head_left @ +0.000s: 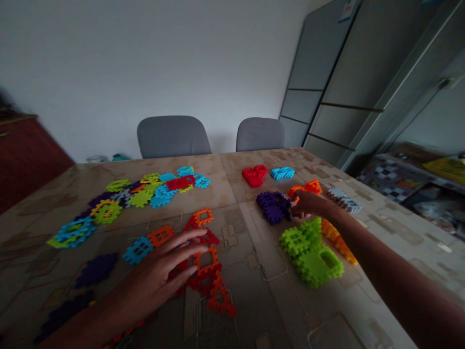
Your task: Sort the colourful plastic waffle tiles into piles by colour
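My left hand [178, 259] hovers over a loose group of red and orange interlocking toothed tiles, fingers stretched out and apart. Under it lie an orange square frame tile [207, 260], an orange triangle tile [221, 296] and red tiles [203, 283]. Past its fingertips is another orange frame tile [202, 216]. On the right, my right hand [305, 203] has its fingers bent down at the right edge of a purple tile stack [273, 207], with orange tiles [311, 186] just behind. Its fingertips are partly hidden, and what they grip cannot be made out.
Green tile stacks [317, 264], yellow-orange tiles [337, 242] and white tiles [343, 199] surround my right hand. Farther back lie red [255, 175] and blue [282, 173] stacks. Mixed tiles [145, 194] spread across the left. Two grey chairs [172, 135] stand behind the table.
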Tool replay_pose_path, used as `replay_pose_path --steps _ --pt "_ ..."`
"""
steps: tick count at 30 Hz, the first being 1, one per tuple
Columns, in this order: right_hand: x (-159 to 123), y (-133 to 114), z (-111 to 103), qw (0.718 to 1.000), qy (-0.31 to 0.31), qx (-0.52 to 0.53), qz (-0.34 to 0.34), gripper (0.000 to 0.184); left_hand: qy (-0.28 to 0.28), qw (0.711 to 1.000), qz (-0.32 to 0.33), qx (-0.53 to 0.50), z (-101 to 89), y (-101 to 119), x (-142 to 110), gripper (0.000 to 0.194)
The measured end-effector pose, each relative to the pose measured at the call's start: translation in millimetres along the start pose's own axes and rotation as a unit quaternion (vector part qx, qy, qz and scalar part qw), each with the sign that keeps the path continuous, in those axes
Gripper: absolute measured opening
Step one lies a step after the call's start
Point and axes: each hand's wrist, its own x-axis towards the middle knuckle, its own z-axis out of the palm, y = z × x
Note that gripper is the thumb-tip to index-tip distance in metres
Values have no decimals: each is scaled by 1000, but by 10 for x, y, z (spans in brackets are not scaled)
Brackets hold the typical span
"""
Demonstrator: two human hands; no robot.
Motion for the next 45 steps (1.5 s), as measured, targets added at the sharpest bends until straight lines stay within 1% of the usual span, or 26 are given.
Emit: replay_pose_path --steps 5,10,19,27,33,37,41,45 --pt "71 -31 -72 999 13 34 15 27 -9 1000 -3 5 30 -38 -28 33" --pt "158 -64 -109 997 -7 76 27 28 -15 1000 -3 3 52 -32 -42 32" --pt "201 -27 -35 993 -37 111 25 25 -4 1000 -3 -12 61 -16 -33 32" --pt "201 -34 63 989 -51 137 26 26 -14 1000 -2 -8 123 -45 -54 37" --pt "185 -26 109 988 -55 139 32 26 -32 999 -10 -16 112 -61 -51 37" --pt "164 -2 110 990 -56 127 33 27 -22 999 -8 -24 118 -68 -62 38" --pt "168 30 104 992 -60 106 25 26 -23 999 -6 -25 119 -66 -64 38" --pt "195 70 93 994 -60 93 11 24 -30 999 -17 -15 110 -61 -63 39"
